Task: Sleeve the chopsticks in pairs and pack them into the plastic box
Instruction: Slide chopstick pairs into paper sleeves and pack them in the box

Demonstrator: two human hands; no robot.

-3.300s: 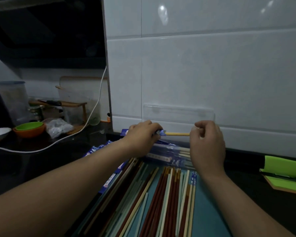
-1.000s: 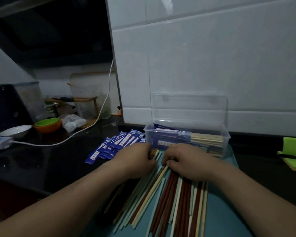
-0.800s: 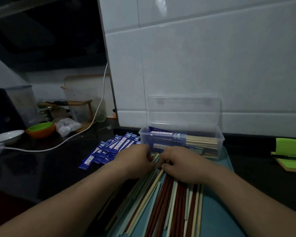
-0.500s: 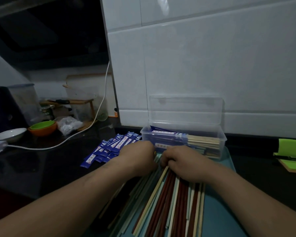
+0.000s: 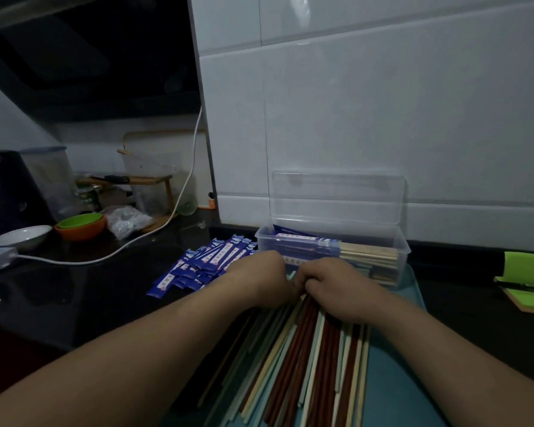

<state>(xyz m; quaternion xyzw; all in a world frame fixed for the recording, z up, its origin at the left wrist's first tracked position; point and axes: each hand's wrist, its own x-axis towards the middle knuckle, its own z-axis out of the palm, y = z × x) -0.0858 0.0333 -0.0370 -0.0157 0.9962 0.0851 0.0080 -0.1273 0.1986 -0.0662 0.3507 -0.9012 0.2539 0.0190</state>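
A teal tray (image 5: 393, 396) is laid on the dark counter, partly over its front edge as far as can be judged; if it is pushed by a forearm, it could slide and everything could be spilled. At its far end the clear plastic box (image 5: 403, 243) stands with the lid up, some sleeved pairs (image 5: 302, 244) already lying inside. The loose chopsticks (image 5: 309, 359) are fanned on the tray in mixed colours; two of different colour could be taken together, and neighbours could be dragged or rolled off. The empty blue sleeves (image 5: 205, 264) are heaped just left of the box and could be scattered by a sleeve-side reach. The left hand (image 5: 261, 280) and right hand (image 5: 336, 288) are set knuckle to knuckle on the far ends of the sticks, fingers bent down; whether a stick is pinched cannot be told.
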